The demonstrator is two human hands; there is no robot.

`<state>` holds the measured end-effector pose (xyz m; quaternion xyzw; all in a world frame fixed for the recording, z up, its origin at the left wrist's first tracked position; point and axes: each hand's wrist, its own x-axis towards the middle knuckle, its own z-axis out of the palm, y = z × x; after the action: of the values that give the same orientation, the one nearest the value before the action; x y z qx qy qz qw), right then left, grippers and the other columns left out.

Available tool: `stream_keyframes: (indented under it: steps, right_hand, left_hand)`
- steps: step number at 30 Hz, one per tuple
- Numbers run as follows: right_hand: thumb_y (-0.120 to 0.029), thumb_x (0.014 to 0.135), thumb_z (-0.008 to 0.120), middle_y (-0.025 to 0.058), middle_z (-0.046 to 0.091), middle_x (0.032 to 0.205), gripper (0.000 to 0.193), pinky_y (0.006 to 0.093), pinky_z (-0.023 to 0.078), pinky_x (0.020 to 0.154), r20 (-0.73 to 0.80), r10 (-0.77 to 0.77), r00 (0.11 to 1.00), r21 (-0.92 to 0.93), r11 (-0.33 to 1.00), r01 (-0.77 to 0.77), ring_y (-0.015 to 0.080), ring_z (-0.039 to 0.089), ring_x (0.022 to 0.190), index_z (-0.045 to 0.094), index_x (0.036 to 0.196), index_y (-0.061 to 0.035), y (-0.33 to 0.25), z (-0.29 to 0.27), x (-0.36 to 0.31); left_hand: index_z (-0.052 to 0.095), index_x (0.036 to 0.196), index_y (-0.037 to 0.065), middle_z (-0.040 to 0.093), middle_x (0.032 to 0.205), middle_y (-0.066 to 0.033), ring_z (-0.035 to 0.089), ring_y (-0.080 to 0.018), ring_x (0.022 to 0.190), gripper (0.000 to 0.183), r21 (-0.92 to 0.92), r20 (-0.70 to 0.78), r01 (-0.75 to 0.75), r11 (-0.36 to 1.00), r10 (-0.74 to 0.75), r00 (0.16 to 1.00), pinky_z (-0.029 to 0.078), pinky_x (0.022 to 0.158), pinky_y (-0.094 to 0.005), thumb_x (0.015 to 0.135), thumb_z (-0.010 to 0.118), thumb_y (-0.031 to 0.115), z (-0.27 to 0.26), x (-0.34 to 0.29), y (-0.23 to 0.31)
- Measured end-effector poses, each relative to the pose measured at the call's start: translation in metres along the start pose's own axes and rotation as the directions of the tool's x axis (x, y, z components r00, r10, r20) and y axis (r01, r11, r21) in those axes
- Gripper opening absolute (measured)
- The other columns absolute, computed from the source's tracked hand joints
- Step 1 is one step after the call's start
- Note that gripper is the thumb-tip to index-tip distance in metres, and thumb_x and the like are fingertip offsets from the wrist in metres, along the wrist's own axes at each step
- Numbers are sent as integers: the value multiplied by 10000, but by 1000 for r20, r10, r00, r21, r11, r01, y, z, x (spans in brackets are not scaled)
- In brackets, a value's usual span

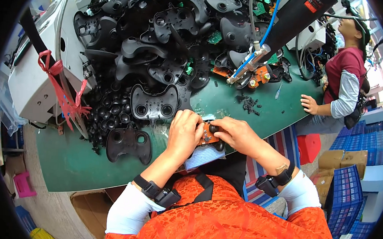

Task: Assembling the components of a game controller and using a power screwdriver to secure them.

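At the table's near edge, my left hand (184, 130) is closed on the left side of an orange circuit board (207, 136). My right hand (236, 135) has its thumb and fingers pinched on a round black thumbstick cap (214, 128) at the board's upper right. Another black cap (219, 145) shows at the board's lower right. Under the board lies a pale blue-white pad (204, 157). To the left of my hands are a glossy black controller shell (153, 103) and a matte one (128, 145). My fingers hide part of the board.
Loose black caps (112, 111) and a high heap of controller shells (160, 44) cover the green table (81, 165). A metal tool with a blue hose (251, 64) hangs at right, near small black pieces (249, 105). A co-worker (343, 82) stands right, hand on the table.
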<state>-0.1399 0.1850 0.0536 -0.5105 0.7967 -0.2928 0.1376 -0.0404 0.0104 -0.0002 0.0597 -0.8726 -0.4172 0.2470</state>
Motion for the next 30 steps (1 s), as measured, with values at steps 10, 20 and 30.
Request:
stream_keyframes:
  steps: [10,20,30]
  right_hand:
    - [-83,832,705,126,622,942,254,454,545,731,40,-23,999,-83,996,27,357,657,858,631,1075,-81,1,-15,5]
    - [-154,904,640,148,637,985,161,491,539,749,7,-3,1000,-72,997,3,384,664,895,606,1048,-89,0,11,-3]
    - [-75,805,726,145,639,923,354,439,529,746,-112,25,993,-61,998,-32,358,643,878,635,1147,-53,-25,-24,2]
  left_hand:
    - [618,851,17,607,896,-119,580,-327,884,122,6,7,-14,1000,14,1000,481,794,-413,784,716,46,6,7,1]
    - [629,829,28,609,881,-115,576,-315,867,107,20,27,7,1000,-8,1000,477,778,-417,775,721,35,-2,-6,1]
    - [594,1244,8,610,1217,-195,572,-375,1142,540,-105,94,51,993,-42,995,457,989,-444,782,805,193,-34,-17,15]
